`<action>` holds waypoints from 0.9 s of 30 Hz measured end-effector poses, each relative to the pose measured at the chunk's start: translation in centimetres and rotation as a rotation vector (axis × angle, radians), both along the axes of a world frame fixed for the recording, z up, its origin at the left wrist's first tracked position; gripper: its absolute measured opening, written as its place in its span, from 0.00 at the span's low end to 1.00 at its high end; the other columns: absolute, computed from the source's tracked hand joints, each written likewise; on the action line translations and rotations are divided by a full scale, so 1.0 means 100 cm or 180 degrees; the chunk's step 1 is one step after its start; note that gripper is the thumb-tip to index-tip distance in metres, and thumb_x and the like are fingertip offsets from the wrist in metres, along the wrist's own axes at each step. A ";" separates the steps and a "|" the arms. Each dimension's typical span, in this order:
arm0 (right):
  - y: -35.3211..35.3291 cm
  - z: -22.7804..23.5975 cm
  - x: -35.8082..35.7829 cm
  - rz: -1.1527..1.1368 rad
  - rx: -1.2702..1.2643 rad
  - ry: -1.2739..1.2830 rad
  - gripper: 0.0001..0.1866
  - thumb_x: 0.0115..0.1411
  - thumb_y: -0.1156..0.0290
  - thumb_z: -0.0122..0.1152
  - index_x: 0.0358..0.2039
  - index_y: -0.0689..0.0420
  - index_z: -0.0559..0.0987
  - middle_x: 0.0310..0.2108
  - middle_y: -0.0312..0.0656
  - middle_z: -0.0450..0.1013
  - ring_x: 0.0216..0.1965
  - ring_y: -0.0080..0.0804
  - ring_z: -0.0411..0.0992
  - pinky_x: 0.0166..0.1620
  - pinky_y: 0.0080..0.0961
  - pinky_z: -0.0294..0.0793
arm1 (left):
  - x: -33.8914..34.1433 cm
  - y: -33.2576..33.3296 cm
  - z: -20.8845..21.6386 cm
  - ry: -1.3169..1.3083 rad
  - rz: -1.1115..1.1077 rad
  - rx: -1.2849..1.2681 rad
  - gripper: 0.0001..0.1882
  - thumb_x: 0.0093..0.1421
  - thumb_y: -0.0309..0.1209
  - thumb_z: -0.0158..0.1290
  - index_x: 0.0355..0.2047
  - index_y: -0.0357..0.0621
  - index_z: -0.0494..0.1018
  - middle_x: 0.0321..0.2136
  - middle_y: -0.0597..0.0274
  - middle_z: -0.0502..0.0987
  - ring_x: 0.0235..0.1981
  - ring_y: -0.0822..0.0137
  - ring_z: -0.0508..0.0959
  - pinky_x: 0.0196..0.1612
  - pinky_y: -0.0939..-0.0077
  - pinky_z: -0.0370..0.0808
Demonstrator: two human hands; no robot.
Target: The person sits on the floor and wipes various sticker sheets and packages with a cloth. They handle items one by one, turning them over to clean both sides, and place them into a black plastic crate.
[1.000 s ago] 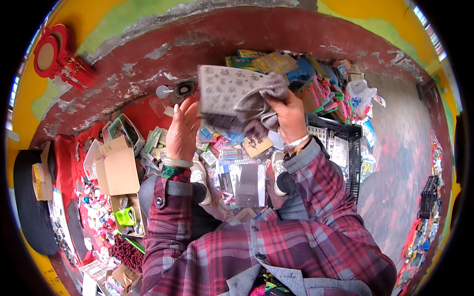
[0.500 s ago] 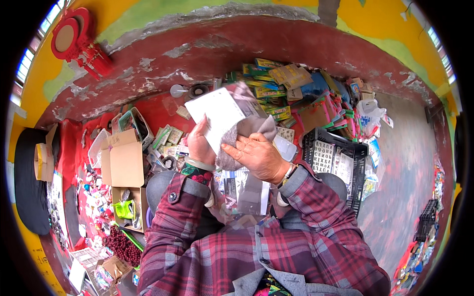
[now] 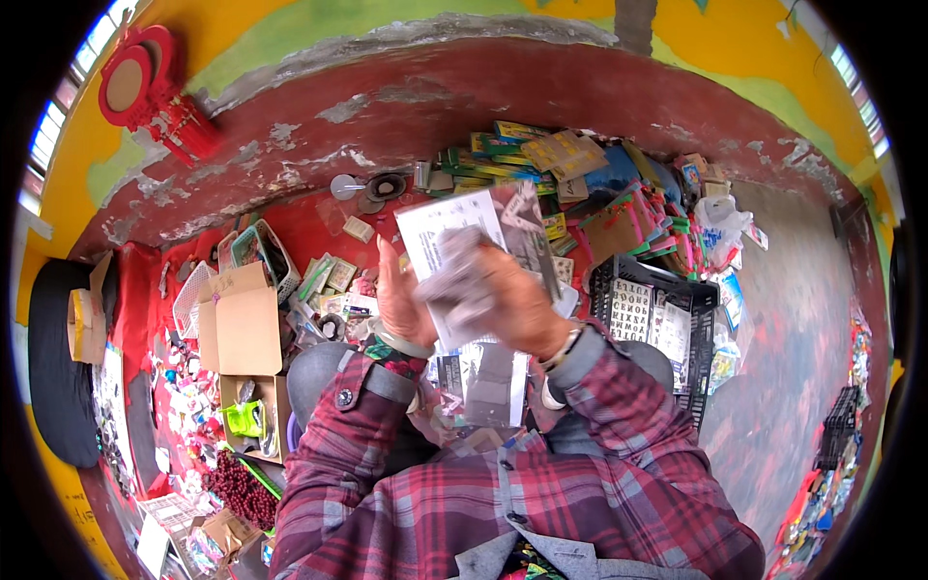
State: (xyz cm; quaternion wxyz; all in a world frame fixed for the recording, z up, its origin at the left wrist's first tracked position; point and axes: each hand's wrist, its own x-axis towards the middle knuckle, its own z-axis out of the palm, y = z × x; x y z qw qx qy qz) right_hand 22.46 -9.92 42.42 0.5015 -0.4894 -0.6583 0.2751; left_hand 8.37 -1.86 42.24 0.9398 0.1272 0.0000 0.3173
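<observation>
Printed sheet, white with a darker patterned part at its right, is up in front of the person, above the clutter; the left hand is at its left edge, fingers upright, its grip partly hidden, so I cannot tell whether it is closed; the right hand, blurred, clutches a grey cloth against the sheet
</observation>
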 end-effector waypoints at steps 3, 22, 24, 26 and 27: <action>0.009 0.000 -0.026 -0.0145 0.0876 -0.2091 0.38 0.48 0.54 0.58 0.57 0.56 0.59 0.56 0.49 0.58 0.58 0.46 0.54 0.61 0.44 0.43 | 0.000 0.001 -0.035 -0.0362 0.0193 0.0173 0.32 0.61 0.56 0.33 0.50 0.42 0.64 0.50 0.52 0.68 0.50 0.58 0.69 0.54 0.63 0.64; 0.010 0.004 -0.015 -0.0159 0.1063 -0.1952 0.34 0.48 0.59 0.56 0.57 0.53 0.63 0.54 0.47 0.61 0.57 0.44 0.57 0.60 0.41 0.46 | 0.000 -0.007 -0.016 -0.0347 -0.0403 0.0216 0.33 0.61 0.58 0.31 0.54 0.45 0.61 0.50 0.53 0.67 0.52 0.59 0.67 0.56 0.63 0.62; 0.012 0.018 -0.014 -0.0262 0.0864 -0.1676 0.33 0.46 0.66 0.56 0.56 0.53 0.64 0.54 0.48 0.61 0.58 0.44 0.57 0.60 0.43 0.47 | 0.000 -0.009 -0.025 -0.0366 -0.0497 -0.0286 0.36 0.56 0.63 0.34 0.52 0.48 0.63 0.50 0.56 0.67 0.53 0.60 0.66 0.54 0.63 0.64; 0.015 0.007 -0.006 -0.0660 0.0798 -0.1891 0.33 0.49 0.61 0.55 0.57 0.54 0.62 0.54 0.47 0.60 0.59 0.43 0.54 0.61 0.43 0.44 | 0.001 -0.020 -0.022 0.0564 -0.0144 0.0705 0.32 0.59 0.59 0.35 0.54 0.49 0.61 0.51 0.58 0.65 0.53 0.63 0.65 0.55 0.66 0.63; 0.016 0.005 -0.003 -0.0866 0.0779 -0.1880 0.34 0.49 0.61 0.55 0.57 0.55 0.61 0.54 0.48 0.60 0.59 0.43 0.53 0.61 0.44 0.44 | 0.007 -0.023 -0.022 0.0803 0.0057 0.0544 0.32 0.60 0.58 0.35 0.54 0.49 0.60 0.52 0.59 0.65 0.53 0.63 0.65 0.55 0.66 0.62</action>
